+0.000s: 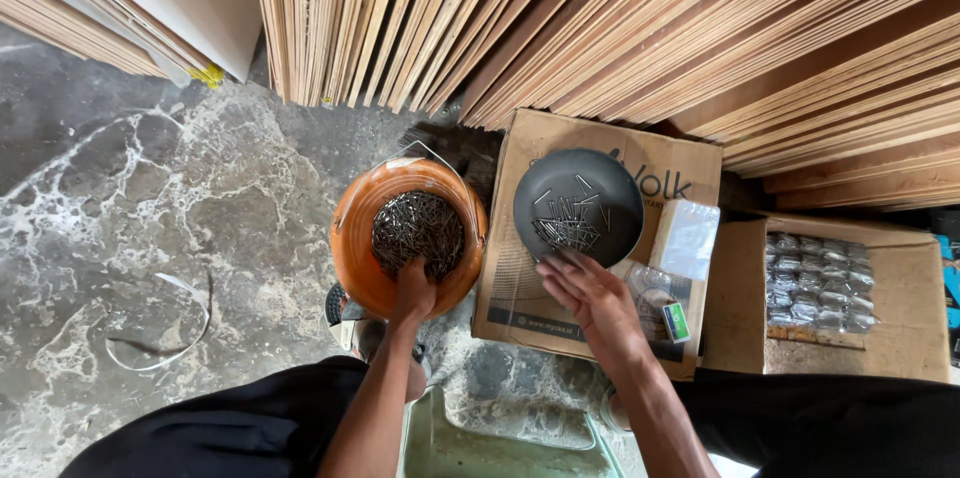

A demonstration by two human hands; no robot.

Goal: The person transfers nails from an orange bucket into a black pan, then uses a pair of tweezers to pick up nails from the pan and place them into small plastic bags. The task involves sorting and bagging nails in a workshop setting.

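1. We see the left hand (413, 290) dipped into the orange bucket (352, 238) at its near rim, fingers buried in the heap of nails (418, 228); we cannot tell whether they are closed on a bunch or spread.

2. The right hand (590, 288) rests at the near edge of the dark round pan (578, 206), fingers straight and close together, holding nothing that we can see.

3. The pan sits on a flat cardboard box (520, 288), toward its far edge, and carries a small scatter of nails (567, 223), most of them on its near side.

4. We judge that the step in hand is moving nails from bucket to pan, and it looks early, as the bucket is full and the pan nearly bare. The next move seems to call for a firm pinch on a bunch and a short lift to the right, clear of the bucket's rim.

5. Around: plywood sheets (600, 28) lean behind, an open carton of bagged hardware (818, 283) stands at right, a small green box (677, 322) lies on the cardboard, and a pale green stool (450, 443) is between the knees. The bucket's wire handle (425, 150) is the only thing near the path.
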